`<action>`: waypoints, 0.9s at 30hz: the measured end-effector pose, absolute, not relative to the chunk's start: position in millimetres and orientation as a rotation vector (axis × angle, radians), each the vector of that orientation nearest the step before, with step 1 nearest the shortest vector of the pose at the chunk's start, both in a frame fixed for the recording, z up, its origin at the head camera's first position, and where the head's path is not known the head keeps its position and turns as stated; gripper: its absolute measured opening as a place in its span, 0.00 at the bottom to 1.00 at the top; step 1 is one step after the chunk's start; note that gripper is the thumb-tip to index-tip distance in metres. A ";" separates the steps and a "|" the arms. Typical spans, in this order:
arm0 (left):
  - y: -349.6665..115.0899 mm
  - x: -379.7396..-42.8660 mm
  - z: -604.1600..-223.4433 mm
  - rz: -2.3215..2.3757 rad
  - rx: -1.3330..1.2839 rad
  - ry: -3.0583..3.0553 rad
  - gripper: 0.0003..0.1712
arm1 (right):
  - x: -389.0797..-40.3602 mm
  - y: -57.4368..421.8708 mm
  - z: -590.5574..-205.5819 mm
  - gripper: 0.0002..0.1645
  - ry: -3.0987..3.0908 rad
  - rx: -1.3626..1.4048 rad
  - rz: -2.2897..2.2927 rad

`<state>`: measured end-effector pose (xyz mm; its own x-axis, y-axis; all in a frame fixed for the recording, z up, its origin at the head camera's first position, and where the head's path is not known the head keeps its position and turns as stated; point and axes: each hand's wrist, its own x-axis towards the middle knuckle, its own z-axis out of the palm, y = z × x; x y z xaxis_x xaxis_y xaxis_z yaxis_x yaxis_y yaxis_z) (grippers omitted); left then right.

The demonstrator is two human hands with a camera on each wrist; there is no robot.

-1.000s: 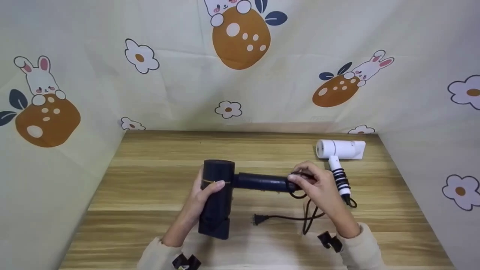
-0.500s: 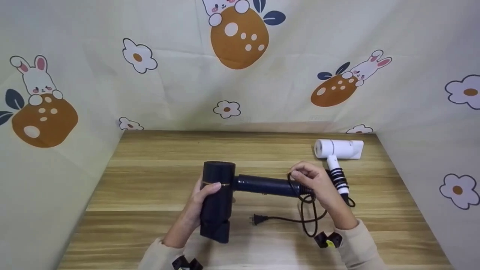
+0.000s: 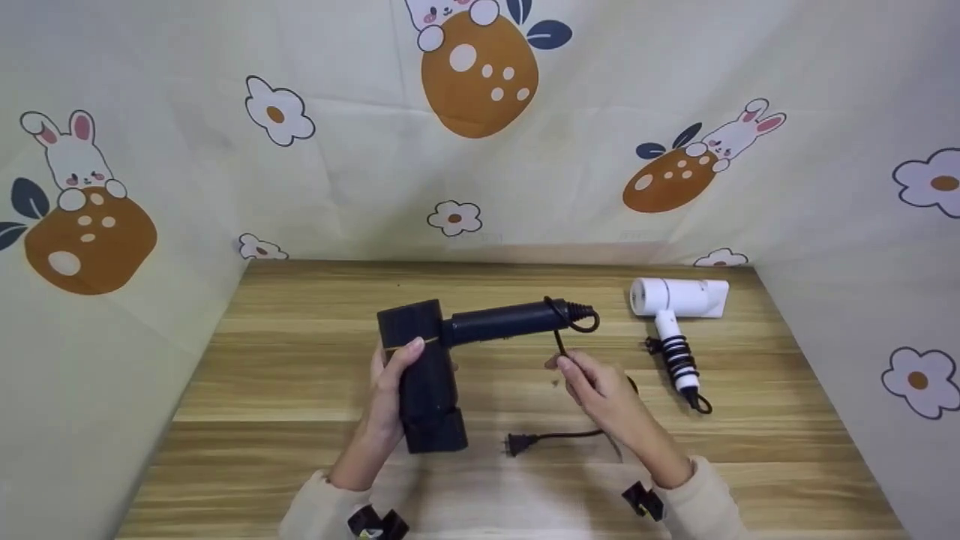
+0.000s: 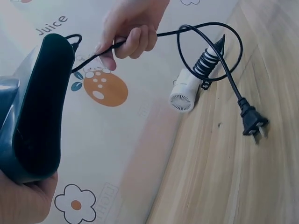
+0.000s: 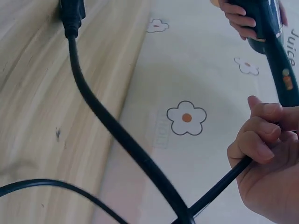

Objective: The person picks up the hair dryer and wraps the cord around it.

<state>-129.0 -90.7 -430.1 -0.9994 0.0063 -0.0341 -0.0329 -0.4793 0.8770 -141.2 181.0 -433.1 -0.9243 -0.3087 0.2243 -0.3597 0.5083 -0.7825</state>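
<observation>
My left hand (image 3: 386, 397) grips the barrel of a dark hair dryer (image 3: 420, 367), thumb across its gold ring, handle pointing right and slightly up. The black power cord (image 3: 560, 343) loops once by the end of that handle. Below the loop, my right hand (image 3: 604, 394) pinches the cord between thumb and curled fingers. In the left wrist view the cord runs on through the right hand (image 4: 133, 32) to a loose loop and a two-pin plug (image 4: 252, 119). The right wrist view shows fingers (image 5: 257, 135) curled round the cord.
A white hair dryer (image 3: 679, 298) lies at the back right, its black cord (image 3: 681, 356) wound round the handle. The wooden table (image 3: 300, 450) meets a printed cloth backdrop (image 3: 360, 165) at the back and sides.
The dark hair dryer has tilted, its handle end rising and moving left. My right hand has moved down and left, off the handle end, drawing the cord below it.
</observation>
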 end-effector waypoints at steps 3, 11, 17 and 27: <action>-91.0 -130.5 -429.5 2.676 -0.084 1.647 0.21 | -134.3 178.2 -428.2 0.10 -2.640 0.664 1.185; -92.9 -132.7 -429.3 2.594 -0.067 1.781 0.27 | -129.9 179.3 -418.7 0.02 -2.451 0.799 0.849; -92.9 -134.7 -431.5 2.509 -0.019 1.869 0.27 | -133.5 185.1 -411.7 0.03 -2.336 0.820 0.704; -90.9 -135.8 -431.9 2.375 0.102 2.005 0.27 | -138.0 192.2 -399.7 0.06 -2.242 0.863 0.860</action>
<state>-135.8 -90.9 -431.9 -0.9974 0.0663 0.0297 0.0181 -0.1683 0.9856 -138.0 192.2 -399.7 -0.6215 -0.3565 0.6976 -0.7315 0.5829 -0.3539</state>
